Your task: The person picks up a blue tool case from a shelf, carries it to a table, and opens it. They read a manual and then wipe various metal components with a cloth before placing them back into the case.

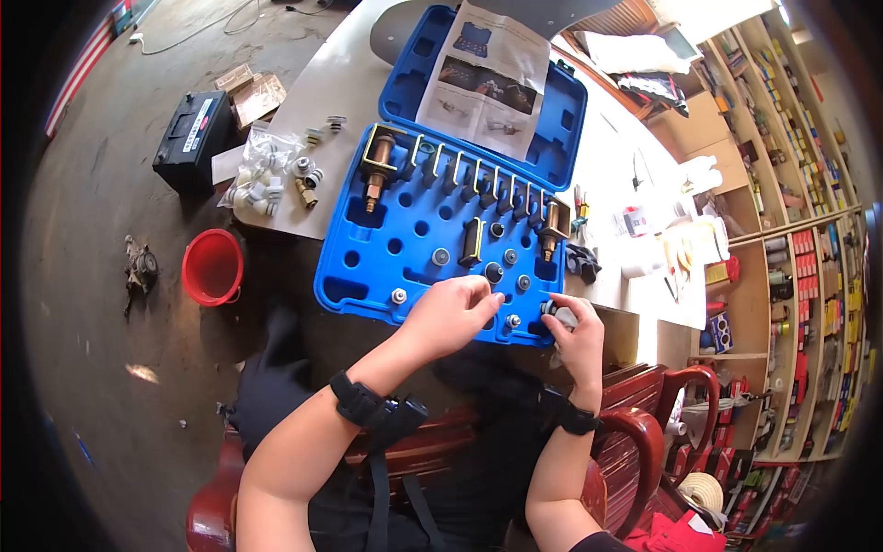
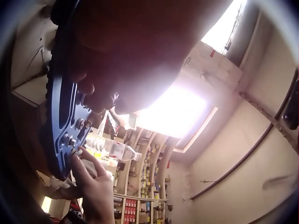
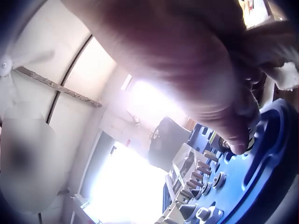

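A blue tool case [image 1: 368, 253] lies open on the white table, its moulded tray holding metal adapters and brass-coloured fittings. My left hand [image 1: 446, 317] hangs over the tray's front, fingers loosely bent, fingertips right by a dark round adapter [image 1: 494, 273]. At the front right corner my right hand [image 1: 581, 342] pinches a small ringed adapter [image 1: 547, 307] between thumb and fingers. A crumpled whitish wrapping [image 1: 565, 318] sits in that same hand. Silvery adapters [image 1: 398, 295] stand in the tray's front holes. A printed sheet [image 1: 487, 78] leans in the lid.
Left of the case lie a clear bag of fittings [image 1: 267, 170] and loose adapters. A black battery [image 1: 195, 138] and a red bucket [image 1: 212, 267] stand on the floor. Dark gloves [image 1: 583, 263] lie right of the case. Stocked shelves [image 1: 791, 276] line the right side.
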A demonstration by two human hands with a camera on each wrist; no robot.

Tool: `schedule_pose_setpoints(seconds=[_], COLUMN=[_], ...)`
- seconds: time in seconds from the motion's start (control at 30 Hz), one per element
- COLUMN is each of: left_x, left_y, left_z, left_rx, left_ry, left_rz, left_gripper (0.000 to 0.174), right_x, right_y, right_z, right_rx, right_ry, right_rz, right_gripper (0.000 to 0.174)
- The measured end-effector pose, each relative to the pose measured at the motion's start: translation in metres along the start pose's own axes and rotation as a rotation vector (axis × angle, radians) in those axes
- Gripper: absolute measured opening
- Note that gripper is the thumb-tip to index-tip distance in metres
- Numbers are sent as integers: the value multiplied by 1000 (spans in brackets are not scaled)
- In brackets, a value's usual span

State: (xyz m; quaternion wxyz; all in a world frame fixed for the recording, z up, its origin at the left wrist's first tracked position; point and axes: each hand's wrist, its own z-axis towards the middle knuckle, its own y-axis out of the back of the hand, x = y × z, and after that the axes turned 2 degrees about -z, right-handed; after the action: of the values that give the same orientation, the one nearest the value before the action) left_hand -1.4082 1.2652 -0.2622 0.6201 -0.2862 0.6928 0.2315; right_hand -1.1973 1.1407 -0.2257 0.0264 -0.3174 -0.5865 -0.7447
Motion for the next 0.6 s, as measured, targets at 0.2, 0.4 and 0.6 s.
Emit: schedule_pose_setpoints(seconds=[0.2,0.4,0.6], left_x=[-2,-2,-5], left_y=[0,-1,1], left_z=[-1,0,0], left_rx=[-30,-27,-28], left_ry=[-14,-4,5], left_rz=[63,86,132], left_gripper=[31,30,31], right_x=[12,17,17], right_y=[2,7,7], right_z=[1,4,11], right_rx=[13,66,112], right_ry=[-65,9,92], right_rz=[-114,-207,-283], right_gripper=[33,33,36])
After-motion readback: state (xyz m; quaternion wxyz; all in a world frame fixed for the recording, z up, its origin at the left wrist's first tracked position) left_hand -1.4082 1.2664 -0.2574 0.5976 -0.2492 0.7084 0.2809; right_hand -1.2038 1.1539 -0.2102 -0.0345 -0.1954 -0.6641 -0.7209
